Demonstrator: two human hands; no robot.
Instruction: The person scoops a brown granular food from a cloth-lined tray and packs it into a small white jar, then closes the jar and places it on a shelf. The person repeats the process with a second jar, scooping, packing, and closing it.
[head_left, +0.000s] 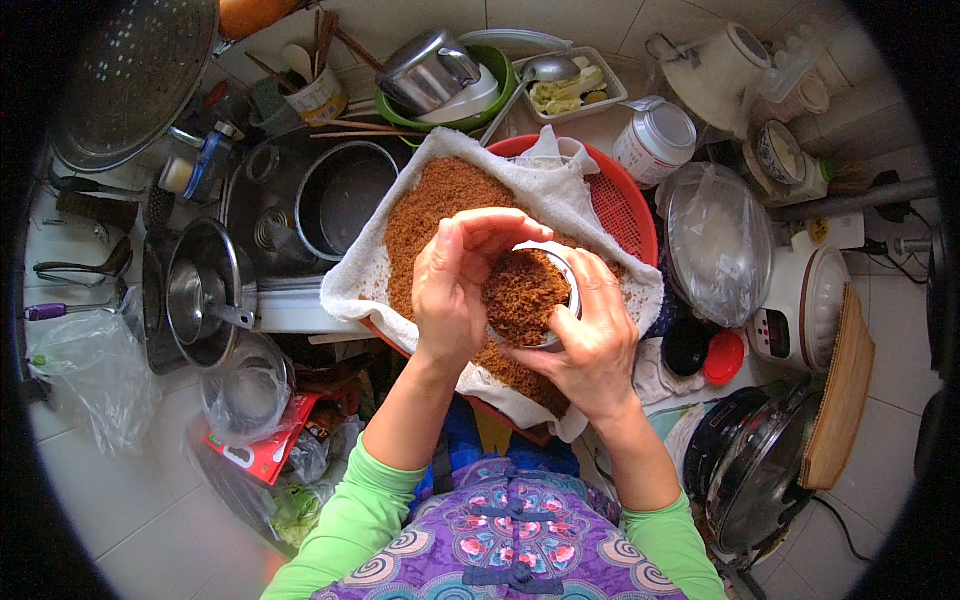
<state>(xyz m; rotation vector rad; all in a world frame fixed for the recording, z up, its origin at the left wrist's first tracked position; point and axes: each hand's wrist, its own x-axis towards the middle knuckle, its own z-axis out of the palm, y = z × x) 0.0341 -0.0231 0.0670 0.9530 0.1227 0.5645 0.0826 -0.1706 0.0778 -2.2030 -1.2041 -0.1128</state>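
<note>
My right hand (596, 330) grips a white-rimmed round container (574, 281), its mouth turned up towards me. Brown crumbly grains (529, 296) fill the container to the top. Cupped at its left side is my left hand (457, 289), fingers curved over the far rim and thumb raised. Whether the left palm touches the container is hard to tell. Beneath both hands, a white cloth (352, 281) carries a broad layer of the same brown grains (442, 202). The cloth lies over a red perforated basket (622, 206), whose right side shows.
Left of the cloth is a sink with a metal pot (349, 199). Behind stand a green basin (491, 64) and a plastic box of cut vegetables (574, 82). At right are a white lidded can (656, 142), a bagged round vessel (716, 240), a white cooker (799, 307) and a wooden board (836, 397).
</note>
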